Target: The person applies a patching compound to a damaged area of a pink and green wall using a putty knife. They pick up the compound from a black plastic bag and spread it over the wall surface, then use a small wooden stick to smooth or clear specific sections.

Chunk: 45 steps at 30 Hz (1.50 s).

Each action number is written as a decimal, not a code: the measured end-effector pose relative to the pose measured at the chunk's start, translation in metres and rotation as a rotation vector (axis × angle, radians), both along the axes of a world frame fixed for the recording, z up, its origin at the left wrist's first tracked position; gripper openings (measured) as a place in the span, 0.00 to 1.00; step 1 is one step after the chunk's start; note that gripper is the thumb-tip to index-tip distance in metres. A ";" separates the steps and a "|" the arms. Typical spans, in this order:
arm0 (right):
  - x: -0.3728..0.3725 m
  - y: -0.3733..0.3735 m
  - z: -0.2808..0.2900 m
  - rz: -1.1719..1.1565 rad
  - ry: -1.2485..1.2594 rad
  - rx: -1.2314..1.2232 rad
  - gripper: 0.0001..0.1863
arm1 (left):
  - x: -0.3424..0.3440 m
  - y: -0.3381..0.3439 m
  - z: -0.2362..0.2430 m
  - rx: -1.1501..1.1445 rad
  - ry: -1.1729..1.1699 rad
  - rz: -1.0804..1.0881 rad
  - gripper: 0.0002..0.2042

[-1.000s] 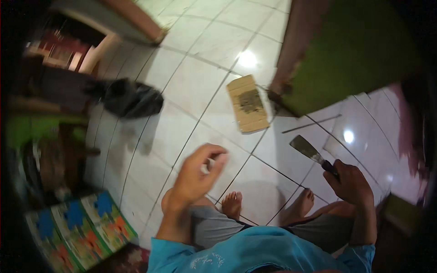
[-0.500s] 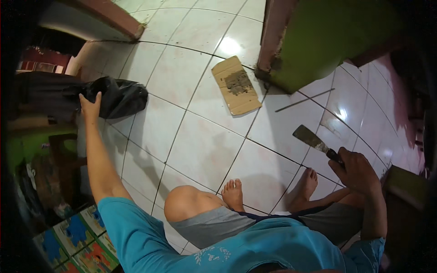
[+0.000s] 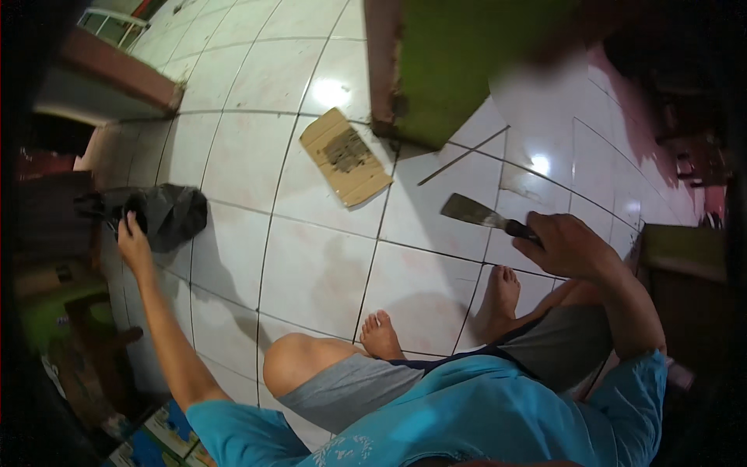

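Note:
At the left, my left hand pinches the edge of a crumpled black plastic bag, which rests on the tiles. My right hand, closed around a dark handle, holds a putty knife above the floor, its flat stained blade aimed left. Between the two hands and farther off lies a flat piece of brown cardboard. A heap of dark grey, crumbly material is on its middle.
A thin stick lies right of the cardboard, near a green wall corner. White tiles cover the floor. Dark wooden furniture stands at the left, and a greenish box-like piece at the right. My bare feet are on the tiles.
My view has shifted, so the cardboard and stick sit farther left. My left fingers, spread over the bag before, have closed on its edge. The putty knife stays in my right hand.

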State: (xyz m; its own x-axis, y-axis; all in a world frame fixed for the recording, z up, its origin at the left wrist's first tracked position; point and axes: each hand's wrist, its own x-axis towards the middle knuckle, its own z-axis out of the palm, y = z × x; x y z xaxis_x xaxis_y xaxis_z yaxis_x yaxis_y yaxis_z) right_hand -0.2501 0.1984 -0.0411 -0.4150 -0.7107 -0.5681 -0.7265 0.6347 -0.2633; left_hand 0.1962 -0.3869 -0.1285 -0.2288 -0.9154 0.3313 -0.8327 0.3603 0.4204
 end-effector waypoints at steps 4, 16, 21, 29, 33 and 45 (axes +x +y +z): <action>0.001 -0.007 0.021 0.018 -0.033 -0.007 0.23 | 0.016 0.011 0.008 -0.161 -0.095 -0.071 0.26; -0.007 -0.002 0.035 0.072 0.007 -0.131 0.21 | -0.102 0.225 0.058 0.255 0.156 -0.436 0.12; -0.020 -0.020 0.053 0.045 0.026 -0.130 0.19 | -0.158 0.329 0.085 0.505 0.225 -0.555 0.14; -0.018 -0.073 0.051 0.189 -0.016 -0.228 0.25 | -0.205 0.423 0.124 0.786 0.063 -0.839 0.16; -0.015 -0.083 0.050 0.267 -0.136 -0.214 0.27 | -0.189 0.427 0.119 0.792 0.064 -0.997 0.22; -0.010 -0.113 0.063 0.547 -0.003 -0.213 0.22 | -0.100 0.379 0.102 0.310 -0.344 -0.360 0.12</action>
